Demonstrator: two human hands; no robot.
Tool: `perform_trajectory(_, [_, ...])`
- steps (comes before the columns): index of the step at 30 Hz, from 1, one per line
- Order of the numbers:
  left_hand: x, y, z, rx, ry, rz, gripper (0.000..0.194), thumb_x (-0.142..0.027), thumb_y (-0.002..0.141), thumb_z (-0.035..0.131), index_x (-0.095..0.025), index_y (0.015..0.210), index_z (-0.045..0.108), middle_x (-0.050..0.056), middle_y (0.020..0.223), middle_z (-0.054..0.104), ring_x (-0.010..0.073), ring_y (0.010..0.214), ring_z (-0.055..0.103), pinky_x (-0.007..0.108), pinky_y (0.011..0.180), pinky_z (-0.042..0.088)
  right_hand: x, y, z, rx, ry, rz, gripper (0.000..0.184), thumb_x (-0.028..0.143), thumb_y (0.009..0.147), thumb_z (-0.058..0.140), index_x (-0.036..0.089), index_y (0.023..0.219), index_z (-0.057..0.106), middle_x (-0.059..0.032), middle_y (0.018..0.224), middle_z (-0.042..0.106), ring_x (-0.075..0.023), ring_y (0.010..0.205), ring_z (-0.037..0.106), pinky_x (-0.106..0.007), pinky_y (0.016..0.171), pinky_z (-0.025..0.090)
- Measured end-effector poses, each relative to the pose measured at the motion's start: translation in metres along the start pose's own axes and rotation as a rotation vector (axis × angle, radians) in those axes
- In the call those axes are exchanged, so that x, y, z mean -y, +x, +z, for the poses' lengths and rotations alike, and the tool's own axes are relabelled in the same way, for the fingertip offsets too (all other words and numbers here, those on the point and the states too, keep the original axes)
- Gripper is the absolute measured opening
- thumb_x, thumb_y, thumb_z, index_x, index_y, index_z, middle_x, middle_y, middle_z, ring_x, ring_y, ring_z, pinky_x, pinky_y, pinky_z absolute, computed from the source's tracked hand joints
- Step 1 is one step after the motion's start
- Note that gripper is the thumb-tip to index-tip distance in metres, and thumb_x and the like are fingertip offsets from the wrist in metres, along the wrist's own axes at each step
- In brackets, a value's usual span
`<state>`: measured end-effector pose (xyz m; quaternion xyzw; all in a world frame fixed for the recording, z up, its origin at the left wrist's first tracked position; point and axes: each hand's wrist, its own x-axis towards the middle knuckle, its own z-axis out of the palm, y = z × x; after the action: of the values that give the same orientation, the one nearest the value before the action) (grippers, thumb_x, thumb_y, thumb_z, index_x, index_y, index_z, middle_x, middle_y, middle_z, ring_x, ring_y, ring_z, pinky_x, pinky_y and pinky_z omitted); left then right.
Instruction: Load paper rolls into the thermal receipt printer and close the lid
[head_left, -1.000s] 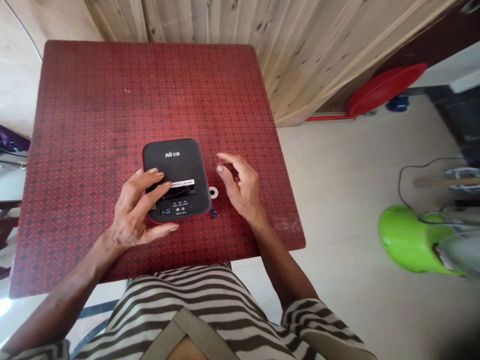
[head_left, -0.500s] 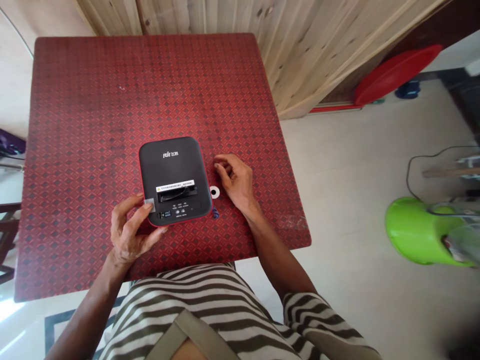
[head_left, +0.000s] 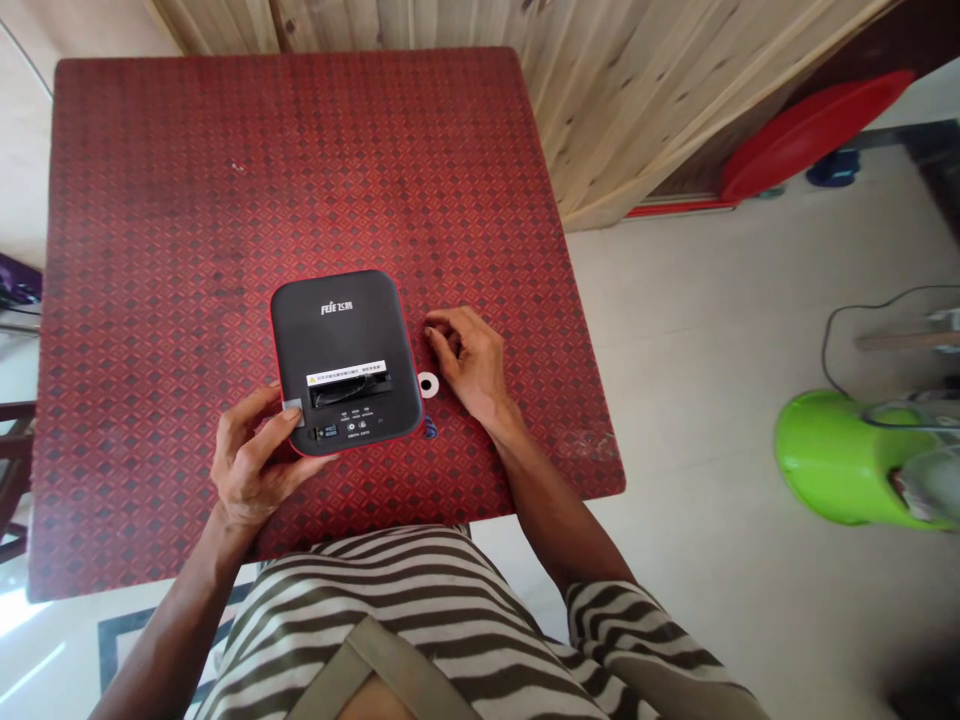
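Note:
A black, red-rimmed receipt printer (head_left: 341, 345) lies before me, its paper slot and white warning label (head_left: 346, 373) facing up. My left hand (head_left: 255, 450) grips its lower left corner, with the thumb on a small grey tab (head_left: 295, 411) and the other fingers at the side, partly hidden. Beside the printer's right edge is a small white roll (head_left: 428, 385) with a dark core. My right hand (head_left: 472, 365) rests on the table just right of that roll, fingers loosely curled, thumb slightly apart from the index finger, nothing visible in it.
A red patterned table (head_left: 315, 160) carries the printer. Near the white roll lies a small dark blue thing (head_left: 430, 427). Wooden panelling (head_left: 600, 110) stands behind. On the floor to the right are a green stool-like thing (head_left: 814, 460), a cable, and a red basin (head_left: 817, 135).
My left hand has drawn back from over the slot to the printer's lower left corner and grips it. The printer has shifted slightly left. My right hand has lowered and its fingers have curled more.

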<state>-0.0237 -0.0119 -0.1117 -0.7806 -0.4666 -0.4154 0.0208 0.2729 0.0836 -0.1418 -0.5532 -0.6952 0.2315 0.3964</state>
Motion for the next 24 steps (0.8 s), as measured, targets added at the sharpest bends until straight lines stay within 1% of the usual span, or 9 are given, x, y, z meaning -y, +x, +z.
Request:
perform_trajectory(2, [0.001, 0.0, 0.0, 0.006, -0.054, -0.036, 0.074, -0.036, 0.073, 0.099, -0.029, 0.137, 0.061, 0.012, 0.134, 0.069, 0.0247, 0.108, 0.074, 0.039, 0.081, 0.067, 0.0, 0.0, 0.0, 0.007, -0.004, 0.003, 0.017, 0.027, 0.103, 0.061, 0.019, 0.109, 0.075, -0.0056, 0.097, 0.076, -0.0164, 0.078, 0.067, -0.032, 0.078, 0.055])
perform_trajectory(5, [0.003, 0.0, 0.0, 0.013, -0.142, -0.095, 0.068, -0.039, 0.074, 0.098, -0.029, 0.131, 0.064, 0.011, 0.132, 0.069, 0.0242, 0.108, 0.073, 0.04, 0.082, 0.067, 0.0, 0.0, -0.001, 0.019, -0.021, 0.022, 0.018, 0.028, 0.103, 0.06, 0.02, 0.11, 0.075, -0.0053, 0.098, 0.076, -0.0163, 0.077, 0.066, -0.032, 0.076, 0.055])
perform_trajectory(9, [0.003, 0.003, 0.0, 0.02, -0.174, -0.14, 0.061, -0.041, 0.075, 0.097, -0.029, 0.125, 0.065, 0.009, 0.129, 0.069, 0.022, 0.104, 0.073, 0.04, 0.083, 0.067, 0.001, 0.0, -0.002, 0.028, -0.03, 0.039, 0.017, 0.027, 0.103, 0.06, 0.021, 0.11, 0.075, -0.0052, 0.099, 0.076, -0.0162, 0.076, 0.066, -0.032, 0.075, 0.055])
perform_trajectory(13, [0.002, 0.006, 0.001, 0.021, -0.177, -0.115, 0.059, -0.042, 0.077, 0.096, -0.028, 0.124, 0.065, 0.01, 0.13, 0.069, 0.0224, 0.105, 0.073, 0.041, 0.083, 0.067, -0.001, 0.0, 0.0, 0.015, -0.022, 0.023, 0.017, 0.028, 0.103, 0.06, 0.02, 0.108, 0.074, -0.0054, 0.097, 0.076, -0.0169, 0.078, 0.067, -0.032, 0.076, 0.055])
perform_trajectory(17, [0.0, 0.007, 0.002, 0.007, -0.156, -0.083, 0.059, -0.038, 0.079, 0.094, -0.027, 0.128, 0.063, 0.011, 0.128, 0.069, 0.0231, 0.107, 0.072, 0.04, 0.082, 0.067, 0.0, 0.0, -0.002, 0.012, 0.006, 0.016, 0.015, 0.027, 0.102, 0.063, 0.019, 0.106, 0.075, -0.0054, 0.096, 0.077, -0.0176, 0.08, 0.07, -0.032, 0.077, 0.057])
perform_trajectory(19, [-0.001, 0.007, 0.003, -0.005, -0.118, -0.065, 0.059, -0.039, 0.081, 0.093, -0.028, 0.129, 0.062, 0.01, 0.125, 0.069, 0.0224, 0.104, 0.072, 0.039, 0.08, 0.066, 0.01, 0.001, -0.011, -0.01, 0.026, -0.003, 0.014, 0.025, 0.103, 0.064, 0.019, 0.107, 0.076, -0.0055, 0.098, 0.079, -0.0178, 0.083, 0.072, -0.032, 0.077, 0.057])
perform_trajectory(22, [-0.001, 0.007, 0.004, -0.013, -0.081, -0.045, 0.061, -0.044, 0.081, 0.092, -0.028, 0.131, 0.061, 0.009, 0.122, 0.071, 0.0223, 0.101, 0.073, 0.038, 0.08, 0.065, 0.044, 0.006, -0.031, -0.065, 0.007, -0.107, 0.013, 0.024, 0.105, 0.066, 0.02, 0.107, 0.078, -0.0041, 0.097, 0.079, -0.0165, 0.084, 0.073, -0.031, 0.077, 0.058])
perform_trajectory(23, [-0.001, 0.007, 0.004, -0.014, -0.076, -0.04, 0.062, -0.044, 0.081, 0.093, -0.028, 0.131, 0.06, 0.009, 0.122, 0.071, 0.0226, 0.101, 0.073, 0.039, 0.081, 0.065, 0.058, 0.01, -0.036, -0.052, -0.022, -0.163, 0.014, 0.025, 0.106, 0.065, 0.022, 0.107, 0.078, -0.0031, 0.096, 0.079, -0.0157, 0.083, 0.072, -0.031, 0.077, 0.058])
perform_trajectory(24, [-0.001, 0.007, 0.004, -0.015, -0.071, -0.036, 0.063, -0.045, 0.081, 0.093, -0.028, 0.131, 0.06, 0.01, 0.122, 0.07, 0.0229, 0.102, 0.073, 0.039, 0.081, 0.065, 0.074, 0.015, -0.04, 0.0, -0.06, -0.227, 0.015, 0.025, 0.107, 0.064, 0.023, 0.109, 0.079, -0.0032, 0.099, 0.08, -0.016, 0.088, 0.073, -0.032, 0.082, 0.059])
